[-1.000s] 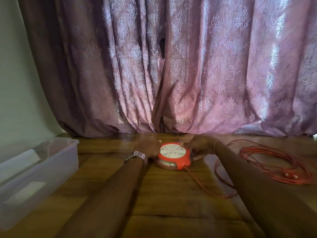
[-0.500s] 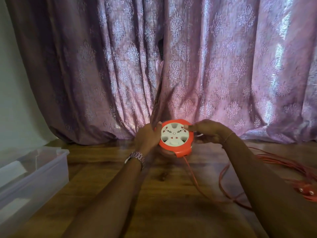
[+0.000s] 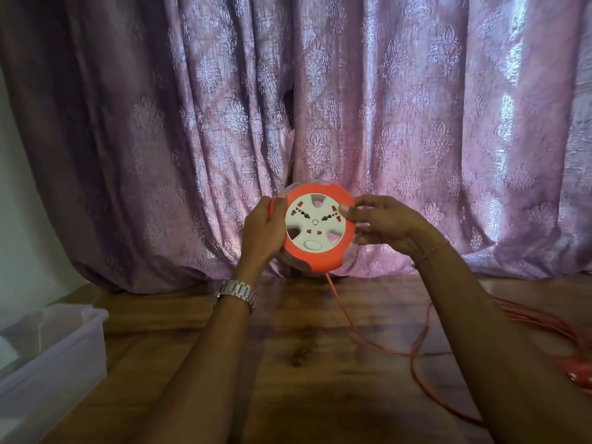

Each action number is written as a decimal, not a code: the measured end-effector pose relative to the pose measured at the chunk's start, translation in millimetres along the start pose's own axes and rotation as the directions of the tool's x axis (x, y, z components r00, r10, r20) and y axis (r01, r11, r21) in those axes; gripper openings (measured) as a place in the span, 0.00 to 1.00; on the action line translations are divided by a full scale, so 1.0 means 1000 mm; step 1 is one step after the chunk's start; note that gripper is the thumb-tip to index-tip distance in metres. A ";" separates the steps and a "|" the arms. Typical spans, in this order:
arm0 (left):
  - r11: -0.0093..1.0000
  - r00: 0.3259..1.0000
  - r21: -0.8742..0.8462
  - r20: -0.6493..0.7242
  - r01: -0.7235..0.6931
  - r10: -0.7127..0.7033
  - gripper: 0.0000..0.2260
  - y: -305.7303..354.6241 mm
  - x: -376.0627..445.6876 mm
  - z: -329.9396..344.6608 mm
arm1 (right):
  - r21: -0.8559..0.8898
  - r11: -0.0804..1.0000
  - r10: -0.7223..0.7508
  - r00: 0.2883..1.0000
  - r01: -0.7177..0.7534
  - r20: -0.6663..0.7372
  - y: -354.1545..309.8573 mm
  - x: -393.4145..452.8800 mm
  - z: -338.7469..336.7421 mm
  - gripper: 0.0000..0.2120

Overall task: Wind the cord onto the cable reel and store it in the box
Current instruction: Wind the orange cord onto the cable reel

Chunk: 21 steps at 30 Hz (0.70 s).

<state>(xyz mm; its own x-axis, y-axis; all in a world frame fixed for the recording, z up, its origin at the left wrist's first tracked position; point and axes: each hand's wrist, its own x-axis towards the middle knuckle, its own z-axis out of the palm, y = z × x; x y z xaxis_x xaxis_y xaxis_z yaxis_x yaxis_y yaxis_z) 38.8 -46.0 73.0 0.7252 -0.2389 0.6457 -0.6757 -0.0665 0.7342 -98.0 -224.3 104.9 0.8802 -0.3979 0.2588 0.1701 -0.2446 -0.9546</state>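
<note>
1. The purple patterned curtain (image 3: pixel 416 123) fills the far side; the wooden surface (image 3: pixel 304 363) runs from its hem toward you.
2. The clear plastic box (image 3: pixel 64 347) sits open at the near left, well apart from your hands, with no reel in it yet.
3. The orange cord (image 3: pixel 346 318) hangs from the reel's bottom edge and trails to a loose heap at the right, so I judge the winding has barely begun.
4. You hold the orange-and-white cable reel (image 3: pixel 315 227) upright above the surface, socket face toward you.
5. Your left hand (image 3: pixel 262 232) grips its left rim, fingers curled round the edge.
6. Your right hand (image 3: pixel 381 222) pinches the right rim, thumb on the face.
7. The next move probably calls for steadying the casing with one hand and turning with the other to draw the cord in.
</note>
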 end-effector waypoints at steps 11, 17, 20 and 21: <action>0.992 0.998 -0.111 0.004 -0.066 0.067 0.32 0.009 0.004 -0.011 | 0.061 0.998 -0.013 1.000 0.012 0.012 -0.015 -0.009 -0.002 0.23; 0.989 0.992 -0.102 -0.083 -0.103 0.095 0.33 0.018 0.002 -0.012 | -0.338 0.925 -0.233 0.962 0.174 -0.143 -0.033 -0.027 0.006 0.22; 0.989 0.990 -0.093 -0.094 -0.119 0.110 0.33 0.021 0.002 -0.013 | -0.769 0.519 -0.650 0.756 0.373 -0.072 -0.052 -0.042 0.011 0.20; 0.987 0.989 -0.100 -0.096 -0.122 0.112 0.33 0.021 0.002 -0.013 | -0.780 0.445 -0.692 0.721 0.440 0.012 -0.059 -0.049 0.015 0.18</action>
<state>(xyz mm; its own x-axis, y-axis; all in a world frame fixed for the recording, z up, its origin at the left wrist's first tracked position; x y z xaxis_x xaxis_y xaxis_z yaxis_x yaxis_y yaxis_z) 27.2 -35.0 92.5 0.6540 -0.1511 0.7413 -0.7423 0.0608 0.6673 -144.5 -177.6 146.6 0.5224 -0.1075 0.8459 0.1171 -0.9736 -0.1961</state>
